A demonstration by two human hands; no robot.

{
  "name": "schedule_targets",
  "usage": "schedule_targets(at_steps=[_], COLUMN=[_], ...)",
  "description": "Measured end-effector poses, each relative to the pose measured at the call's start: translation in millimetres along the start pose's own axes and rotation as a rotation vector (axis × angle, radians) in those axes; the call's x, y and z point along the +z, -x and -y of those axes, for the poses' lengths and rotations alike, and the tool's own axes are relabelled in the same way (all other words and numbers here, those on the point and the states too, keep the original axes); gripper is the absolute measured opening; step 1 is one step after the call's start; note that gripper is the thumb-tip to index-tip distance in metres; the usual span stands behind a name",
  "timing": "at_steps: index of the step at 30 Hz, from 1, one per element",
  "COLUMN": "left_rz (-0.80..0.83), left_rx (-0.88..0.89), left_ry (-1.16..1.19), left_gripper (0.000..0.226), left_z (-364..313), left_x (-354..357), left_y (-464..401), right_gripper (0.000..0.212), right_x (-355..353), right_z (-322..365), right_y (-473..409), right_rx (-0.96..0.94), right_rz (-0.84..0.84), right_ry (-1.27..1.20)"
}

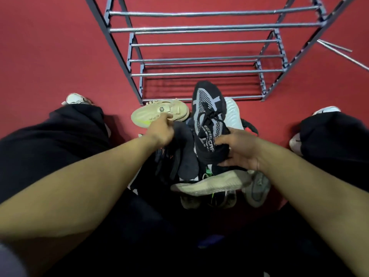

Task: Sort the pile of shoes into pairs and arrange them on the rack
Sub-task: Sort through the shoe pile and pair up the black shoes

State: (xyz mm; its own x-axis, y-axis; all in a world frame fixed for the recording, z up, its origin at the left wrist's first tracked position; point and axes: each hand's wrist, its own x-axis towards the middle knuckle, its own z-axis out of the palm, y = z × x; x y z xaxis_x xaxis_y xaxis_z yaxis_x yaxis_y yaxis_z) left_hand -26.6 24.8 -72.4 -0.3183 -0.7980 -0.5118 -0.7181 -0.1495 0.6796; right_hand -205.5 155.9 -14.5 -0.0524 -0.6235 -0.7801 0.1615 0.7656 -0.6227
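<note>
Black knit with grey panels and white lettering, the lace-up sneaker (pixel 209 120) sits atop the pile of shoes (pixel 209 176), toe pointing at the grey metal-bar shoe rack (pixel 199 56). The right hand (pixel 237 150) grips its heel, thumb over the collar and fingers curled beneath. Left of those fingers, the left hand (pixel 159 130) reaches onto a beige chunky sneaker (pixel 159 112) with a neon-yellow streak; its fingertips touch the upper, though whether they pinch cannot be told. Red carpet (pixel 50 56) surrounds everything.
</note>
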Motion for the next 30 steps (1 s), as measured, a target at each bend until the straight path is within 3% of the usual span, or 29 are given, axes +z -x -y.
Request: schedule_targets(at_steps=[2, 6, 9, 13, 15, 18, 24, 30], left_rz=[0.056, 0.219, 0.244, 0.102, 0.153, 0.229, -0.078, -0.185], left_rx=[-0.027, -0.037, -0.026, 0.026, 0.081, 0.121, 0.253, 0.232], left_ry=[-0.304, -0.468, -0.509, -0.603, -0.492, -0.231, 0.134, 0.371], left_gripper=[0.052, 0.085, 0.08, 0.045, 0.031, 0.03, 0.023, 0.021], left_z=[23.9, 54.8, 54.4, 50.7, 55.6, 56.7, 11.0, -23.0], left_x=[2.8, 12.7, 13.9, 5.6, 2.1, 3.3, -16.5, -49.4], left_y=[1.9, -7.1, -14.6, -16.7, -17.7, -16.0, -21.8, -19.5], right_gripper=[0.025, 0.028, 0.035, 0.036, 0.032, 0.029, 0.027, 0.02], right_x=[-2.1, -1.2, -7.1, -17.3, -20.2, -26.3, -35.1, -27.3], right_z=[-5.6, -5.3, -1.0, 1.1, 3.2, 4.8, -5.1, -16.5], right_y=[-3.8, -10.4, -12.4, -10.6, -9.0, -4.8, 5.1, 8.5], right_rx=[0.059, 0.061, 0.022, 0.041, 0.06, 0.1, 0.129, 0.201], right_rz=[-0.027, -0.109, -0.183, -0.231, -0.256, -0.281, -0.303, -0.305], right_ry=[-0.003, 0.03, 0.079, 0.101, 0.091, 0.088, 0.17, 0.202])
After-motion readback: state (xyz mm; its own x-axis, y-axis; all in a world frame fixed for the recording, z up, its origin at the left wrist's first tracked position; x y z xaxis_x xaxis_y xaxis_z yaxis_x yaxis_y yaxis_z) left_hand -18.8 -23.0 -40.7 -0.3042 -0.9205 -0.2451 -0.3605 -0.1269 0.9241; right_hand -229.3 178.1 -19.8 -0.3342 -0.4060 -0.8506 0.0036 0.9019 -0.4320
